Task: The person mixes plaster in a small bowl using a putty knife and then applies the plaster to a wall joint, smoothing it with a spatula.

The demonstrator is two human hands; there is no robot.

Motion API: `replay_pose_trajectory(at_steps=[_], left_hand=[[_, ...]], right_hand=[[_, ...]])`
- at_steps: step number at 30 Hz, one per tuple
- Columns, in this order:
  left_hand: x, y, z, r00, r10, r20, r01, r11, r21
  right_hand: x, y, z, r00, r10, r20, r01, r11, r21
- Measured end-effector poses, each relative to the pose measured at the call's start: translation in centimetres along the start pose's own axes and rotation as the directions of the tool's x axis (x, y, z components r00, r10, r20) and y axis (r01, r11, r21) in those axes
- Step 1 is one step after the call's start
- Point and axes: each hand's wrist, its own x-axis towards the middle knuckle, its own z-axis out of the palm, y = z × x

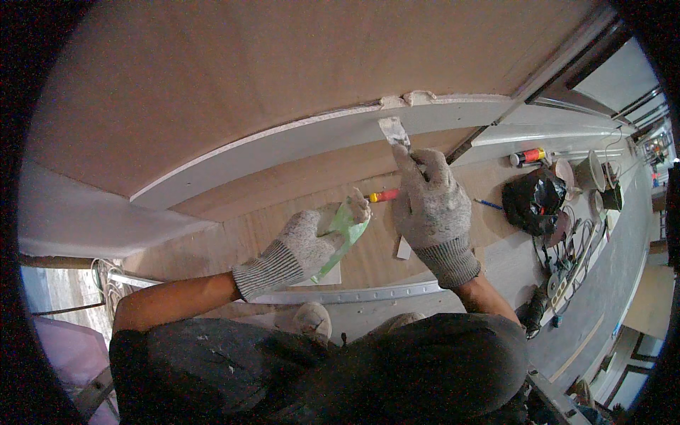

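My right hand (433, 205), in a grey knit glove, is closed round a putty knife (392, 129) with its index finger along the tool. Pale filler smears the blade, which is just in front of the white panel strip (283, 147). Lumpy filler (409, 100) sits along the strip's upper edge, above the blade. My gloved left hand (309, 243) grips a flat green spreader (348, 228), lower and to the left. A lump of filler (360, 205) clings to the spreader's far end.
A red-and-yellow handled tool (384, 195) lies on the boards between my hands. To the right are a black plastic bag (533, 200), a caulk tube (528, 156), buckets (590, 172) and tangled cables (577, 244). A perforated metal profile (354, 295) runs before my shoes (312, 320).
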Motion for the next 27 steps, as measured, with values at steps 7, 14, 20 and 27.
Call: replay_pose_trajectory(at_steps=[7, 14, 20, 27], left_hand=[[-0.5, -1.1, 0.1, 0.996, 0.091, -0.005, -0.091, 0.987, -0.135], [-0.6, 0.6, 1.6, 0.897, 0.426, -0.116, -0.396, 0.893, 0.215], [-0.6, 4.2, 3.2, 0.972, 0.184, 0.144, -0.182, 0.983, -0.030], [-0.7, 2.9, 4.1, 0.962, 0.195, 0.192, -0.198, 0.980, -0.001]], right_hand=[[1.4, 3.1, -7.2, 0.997, 0.081, -0.012, -0.074, 0.951, 0.301], [6.5, 3.8, -14.5, 0.958, 0.181, 0.224, -0.200, 0.978, 0.064], [10.6, 4.0, -17.0, 0.954, -0.042, 0.297, 0.103, 0.976, -0.194], [11.8, 4.1, -14.8, 0.827, -0.388, 0.406, 0.448, 0.892, -0.061]])
